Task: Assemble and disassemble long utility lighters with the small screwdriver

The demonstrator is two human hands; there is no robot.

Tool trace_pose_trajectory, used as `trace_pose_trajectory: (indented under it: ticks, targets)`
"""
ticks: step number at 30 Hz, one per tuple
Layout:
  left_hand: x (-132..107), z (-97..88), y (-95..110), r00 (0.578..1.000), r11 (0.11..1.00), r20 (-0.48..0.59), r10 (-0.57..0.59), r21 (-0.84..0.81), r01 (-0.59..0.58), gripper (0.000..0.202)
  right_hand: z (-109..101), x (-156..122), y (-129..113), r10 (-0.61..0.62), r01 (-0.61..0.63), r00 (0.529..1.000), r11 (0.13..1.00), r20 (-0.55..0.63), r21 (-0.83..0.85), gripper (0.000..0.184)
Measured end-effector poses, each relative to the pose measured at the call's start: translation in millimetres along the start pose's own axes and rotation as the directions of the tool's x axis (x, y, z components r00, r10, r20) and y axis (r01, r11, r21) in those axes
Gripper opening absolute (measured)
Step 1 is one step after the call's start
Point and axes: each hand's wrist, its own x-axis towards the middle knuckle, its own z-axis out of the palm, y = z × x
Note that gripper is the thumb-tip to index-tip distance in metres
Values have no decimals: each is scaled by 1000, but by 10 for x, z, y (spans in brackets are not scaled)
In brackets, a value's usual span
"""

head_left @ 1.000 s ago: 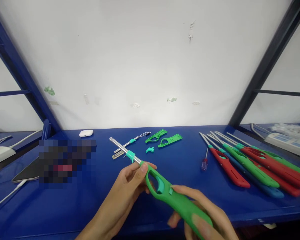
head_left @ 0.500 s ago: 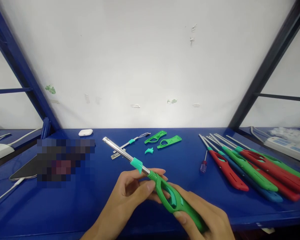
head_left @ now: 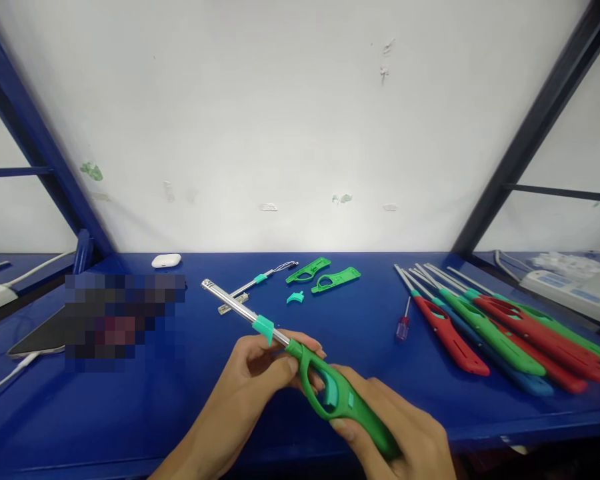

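I hold a green long-necked lighter over the blue shelf, its metal tube pointing up and left, a teal collar on the tube. My left hand pinches the front of the green handle just behind the collar. My right hand is wrapped round the rear of the handle, near the bottom edge. Behind them lie two green handle half-shells, a small teal trigger piece and a bare metal tube with a wire.
A row of several finished red, green and blue lighters lies at the right, with a small red-handled screwdriver beside them. A white earbud case sits at the back left, a phone with cable at the left, a power strip far right.
The lighter has been drawn lower and turned in my hands, so its trigger opening faces differently. My right hand has slid further over the handle's rear.
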Motion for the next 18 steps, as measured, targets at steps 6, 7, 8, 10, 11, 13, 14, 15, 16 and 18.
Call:
trace_pose_trajectory:
  ticks: [6,7,8,10,11,13,14,15,16,18]
  targets:
    - [18,5,-61,996,998,-88,5,61,0,16,30,33,-59,15,-15,1000,1000,21,16,25]
    - [20,4,-74,994,996,-108,-4,88,14,16,30,31,-59,12,-12,1000,1000,24,10,26]
    - [20,3,-85,992,993,-122,-14,114,28,17,29,29,-55,5,-6,1000,1000,27,5,26]
    - [13,5,-96,990,989,-139,-27,140,46,19,23,25,-41,-11,11,999,1000,31,-3,26]
    - [6,10,-96,989,990,-142,-30,133,49,20,18,25,-33,-16,16,999,1000,33,-8,26]
    - [-16,28,-83,987,995,-156,-30,92,44,20,10,31,-21,-20,20,999,1000,36,-21,26]
    - [-28,40,-71,986,997,-167,-26,71,39,21,8,35,-17,-19,20,999,999,37,-26,26]
    - [-41,52,-58,984,998,-175,-23,59,34,21,7,39,-14,-18,19,999,999,37,-28,26]
    - [-51,64,-45,983,998,-181,-23,54,33,21,8,42,-13,-18,20,999,999,38,-30,27]
    - [-59,79,-28,983,997,-184,-31,63,43,22,14,44,-12,-29,30,999,999,29,-36,27]
